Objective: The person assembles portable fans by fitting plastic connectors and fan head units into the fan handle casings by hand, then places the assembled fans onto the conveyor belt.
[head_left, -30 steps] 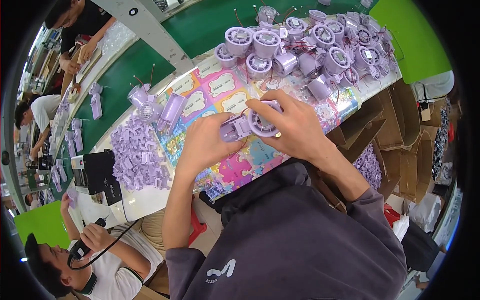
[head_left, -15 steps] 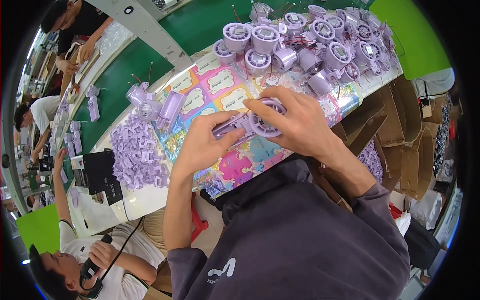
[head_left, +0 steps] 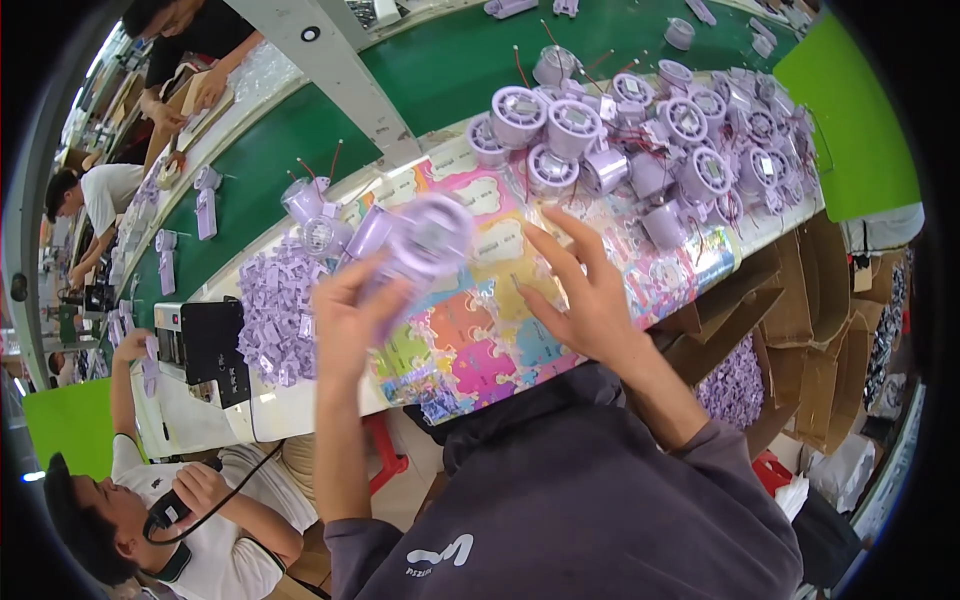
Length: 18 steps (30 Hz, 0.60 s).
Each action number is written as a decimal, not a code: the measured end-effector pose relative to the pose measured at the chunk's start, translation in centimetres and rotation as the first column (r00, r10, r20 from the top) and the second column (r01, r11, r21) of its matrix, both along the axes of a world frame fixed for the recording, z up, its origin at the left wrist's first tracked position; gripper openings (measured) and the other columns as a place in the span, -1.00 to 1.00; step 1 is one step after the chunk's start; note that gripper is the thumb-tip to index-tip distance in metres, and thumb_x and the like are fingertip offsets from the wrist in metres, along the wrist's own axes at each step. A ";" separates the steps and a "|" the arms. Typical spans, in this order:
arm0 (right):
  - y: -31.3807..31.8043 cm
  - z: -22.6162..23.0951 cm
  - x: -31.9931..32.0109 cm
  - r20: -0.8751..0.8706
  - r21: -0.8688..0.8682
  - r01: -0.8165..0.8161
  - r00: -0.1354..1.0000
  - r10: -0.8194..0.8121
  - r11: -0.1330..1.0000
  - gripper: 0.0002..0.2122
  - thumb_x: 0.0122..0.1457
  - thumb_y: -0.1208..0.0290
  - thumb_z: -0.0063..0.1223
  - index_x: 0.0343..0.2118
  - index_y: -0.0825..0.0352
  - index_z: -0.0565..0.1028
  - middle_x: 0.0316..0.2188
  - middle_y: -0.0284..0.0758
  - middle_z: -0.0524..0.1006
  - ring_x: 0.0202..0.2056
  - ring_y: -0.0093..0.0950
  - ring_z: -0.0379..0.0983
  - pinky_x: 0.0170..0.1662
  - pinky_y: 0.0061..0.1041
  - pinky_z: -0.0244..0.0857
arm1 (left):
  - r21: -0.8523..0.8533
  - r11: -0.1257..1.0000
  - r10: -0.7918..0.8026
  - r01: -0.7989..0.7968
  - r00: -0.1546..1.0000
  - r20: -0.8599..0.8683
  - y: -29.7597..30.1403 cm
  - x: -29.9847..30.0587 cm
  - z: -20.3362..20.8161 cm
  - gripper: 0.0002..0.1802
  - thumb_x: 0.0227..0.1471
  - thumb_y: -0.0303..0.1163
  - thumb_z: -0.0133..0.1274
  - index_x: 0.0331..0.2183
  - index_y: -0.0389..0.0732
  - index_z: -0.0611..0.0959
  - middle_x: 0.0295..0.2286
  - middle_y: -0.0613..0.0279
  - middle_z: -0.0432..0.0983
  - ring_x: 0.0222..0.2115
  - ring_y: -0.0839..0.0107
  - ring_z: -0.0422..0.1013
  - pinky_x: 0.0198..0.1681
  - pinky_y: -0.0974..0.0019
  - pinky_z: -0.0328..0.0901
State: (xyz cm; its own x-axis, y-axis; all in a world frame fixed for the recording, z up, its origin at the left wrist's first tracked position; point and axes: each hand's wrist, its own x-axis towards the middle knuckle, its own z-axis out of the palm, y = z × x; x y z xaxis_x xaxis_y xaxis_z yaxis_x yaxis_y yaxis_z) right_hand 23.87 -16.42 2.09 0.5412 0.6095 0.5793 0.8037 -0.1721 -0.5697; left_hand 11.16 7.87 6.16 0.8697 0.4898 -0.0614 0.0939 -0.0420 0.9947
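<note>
My left hand (head_left: pixel 345 305) grips a lilac handheld fan (head_left: pixel 433 238) by its handle, its round slotted head up and to the right; both are smeared by motion. Apart from it, my right hand (head_left: pixel 590 300) hovers over the colourful printed mat (head_left: pixel 485 335) with fingers spread and nothing in them. Behind the held fan lies another lilac handle piece (head_left: pixel 371 232), partly covered. A large heap of round lilac fan heads (head_left: pixel 685 122) with thin red wires lies at the far right of the mat. Small lilac plastic parts (head_left: pixel 275 325) are piled left of my left hand.
A green conveyor belt (head_left: pixel 445 72) runs behind the bench, with a metal post (head_left: pixel 340 80) at its edge. Cardboard boxes (head_left: pixel 815 275) stand at the right. A black-fronted device (head_left: pixel 217 350) sits at the left, near a co-worker (head_left: pixel 225 495) in white.
My hands have separated. The left one has carried the fan left and away from the right hand, which has let go and spread its fingers. The view has shifted slightly.
</note>
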 end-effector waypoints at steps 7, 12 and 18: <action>0.7 -5.7 -1.2 -0.019 -0.220 0.030 0.999 -0.035 0.975 -0.86 0.10 0.46 0.19 -0.26 0.29 0.55 -0.34 -0.28 0.49 -0.38 -0.27 0.52 -0.31 -0.31 0.40 | 0.098 0.919 0.386 -0.382 0.922 -0.033 18.3 7.5 0.7 -0.72 0.12 -0.35 0.21 -0.26 -0.41 0.72 -0.41 0.24 0.61 -0.46 0.51 0.46 -0.37 0.41 0.28; 0.4 -6.1 -0.3 -0.156 -0.195 -0.020 0.988 -0.011 0.981 -0.88 0.10 0.45 0.20 -0.31 0.29 0.52 -0.39 -0.26 0.47 -0.43 -0.24 0.52 -0.34 -0.30 0.41 | 0.275 0.863 0.482 -0.423 0.853 -0.201 26.9 14.9 -3.2 -0.67 -0.01 -0.30 0.27 -0.35 -0.43 0.69 -0.45 0.14 0.58 -0.51 0.35 0.47 -0.44 0.25 0.26; 0.9 -6.2 -0.5 -0.154 -0.205 0.047 0.985 -0.079 0.978 -0.89 0.10 0.45 0.22 -0.33 0.29 0.52 -0.43 -0.28 0.47 -0.49 -0.26 0.51 -0.40 -0.33 0.42 | 0.161 0.819 0.572 -0.550 0.768 -0.289 31.0 19.2 -9.2 -0.66 -0.09 -0.33 0.26 -0.35 -0.46 0.68 -0.40 0.06 0.58 -0.45 0.26 0.48 -0.42 0.15 0.30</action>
State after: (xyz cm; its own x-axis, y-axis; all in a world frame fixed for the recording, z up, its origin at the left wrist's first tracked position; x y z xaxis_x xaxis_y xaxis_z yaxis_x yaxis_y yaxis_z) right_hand 23.33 -15.54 -4.15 0.6582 0.6655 0.3519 0.6883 -0.3427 -0.6394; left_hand 30.36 38.87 -3.06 0.3777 0.8968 -0.2302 0.4217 0.0547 0.9051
